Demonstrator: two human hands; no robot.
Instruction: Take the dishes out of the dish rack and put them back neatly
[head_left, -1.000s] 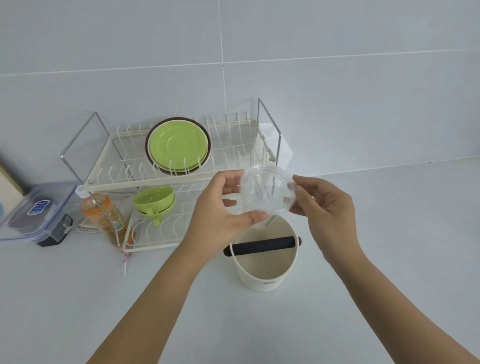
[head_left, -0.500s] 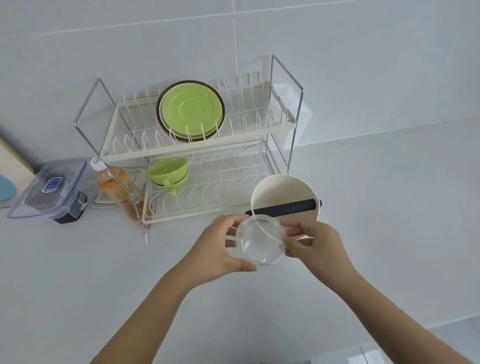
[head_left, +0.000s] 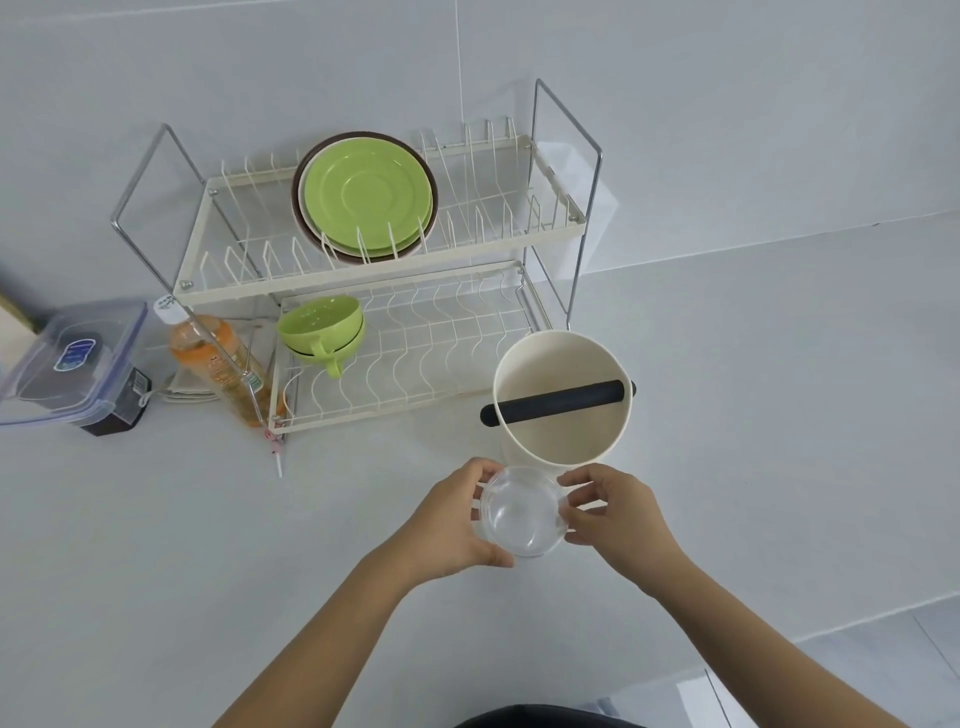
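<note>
A clear glass bowl (head_left: 522, 512) sits low over the white counter, held between my left hand (head_left: 449, 525) and my right hand (head_left: 615, 512), just in front of a cream pot (head_left: 563, 447) with a black bar across its top. The two-tier white wire dish rack (head_left: 395, 260) stands at the back. Its upper tier holds upright green plates (head_left: 366, 195) in front of a brown-rimmed plate. Two stacked green cups (head_left: 322, 330) rest on the left of the lower tier.
Left of the rack stand an orange drink bottle (head_left: 218, 364) and a clear lidded plastic box (head_left: 67, 361) on a dark block. The counter's front edge runs at the lower right, with floor tiles beyond. A tiled wall rises behind the rack.
Both hands have brought the glass bowl down from rack height and toward me, to just above the counter in front of the cream pot.
</note>
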